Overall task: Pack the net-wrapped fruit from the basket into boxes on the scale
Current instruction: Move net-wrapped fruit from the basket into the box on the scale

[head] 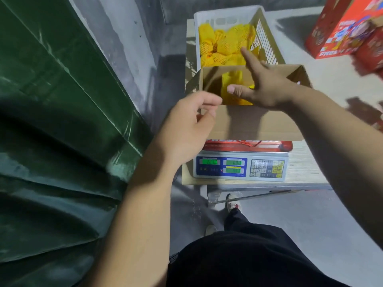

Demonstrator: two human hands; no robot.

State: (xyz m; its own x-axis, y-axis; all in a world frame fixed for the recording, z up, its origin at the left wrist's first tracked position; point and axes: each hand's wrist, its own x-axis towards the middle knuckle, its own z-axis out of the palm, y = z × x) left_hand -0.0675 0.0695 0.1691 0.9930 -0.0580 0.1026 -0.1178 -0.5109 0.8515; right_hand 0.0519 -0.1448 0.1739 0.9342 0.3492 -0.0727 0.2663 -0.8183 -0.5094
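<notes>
- A dark green tarp (pixel 58 125) fills the left side, hanging in folds beside the grey wall.
- A pale table (pixel 306 168) carries the work things; a person stands before it in black trousers (pixel 244 257), one shoe (pixel 233 201) showing under the table edge.
- The white slatted basket (pixel 267 38) sits at the far end of the table, part-filled with yellow net-wrapped fruit (pixel 226 44).
- An open cardboard box (pixel 255 123) rests on the scale (pixel 241 166), just in front of the basket — its flaps stand up, and several pieces of the netted fruit lie inside it.
- Red printed cartons (pixel 348 32) are stacked at the upper right, blurred.
- The right hand (pixel 263 85) hovers over the open box with fingers spread and straight, holding nothing; its forefinger points towards the basket.
- The left hand (pixel 192 125) is at the box's near left corner, fingers curled — thumb and fingertips appear to pinch the box's edge.
- The scale's green displays are lit, the digits too blurred to read.
</notes>
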